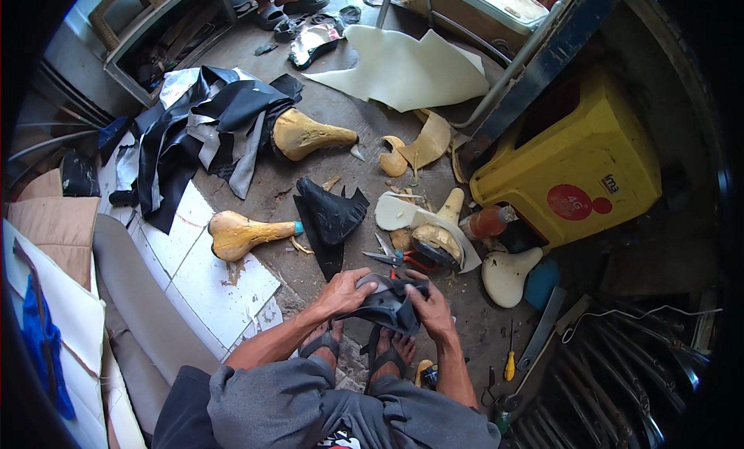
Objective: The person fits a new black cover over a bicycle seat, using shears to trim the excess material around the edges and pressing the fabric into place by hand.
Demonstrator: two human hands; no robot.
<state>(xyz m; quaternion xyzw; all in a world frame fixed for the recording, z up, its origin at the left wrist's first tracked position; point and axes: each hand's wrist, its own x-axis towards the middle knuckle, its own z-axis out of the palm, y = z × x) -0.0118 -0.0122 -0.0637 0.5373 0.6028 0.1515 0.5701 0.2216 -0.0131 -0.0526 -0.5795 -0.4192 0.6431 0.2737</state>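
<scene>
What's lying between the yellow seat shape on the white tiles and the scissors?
In the head view, a crumpled black piece lies between the yellow seat shape and the scissors.

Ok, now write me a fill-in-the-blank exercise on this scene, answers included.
1. With the left hand and right hand both gripping it, the folded dark flexible piece sits ____ the two.
2. The large boxy plastic stool is coloured ____.
3. The tan saddle-shaped piece rests partly on smooth, flat floor tiles coloured ____.

Missing words: between; yellow; white.
</scene>
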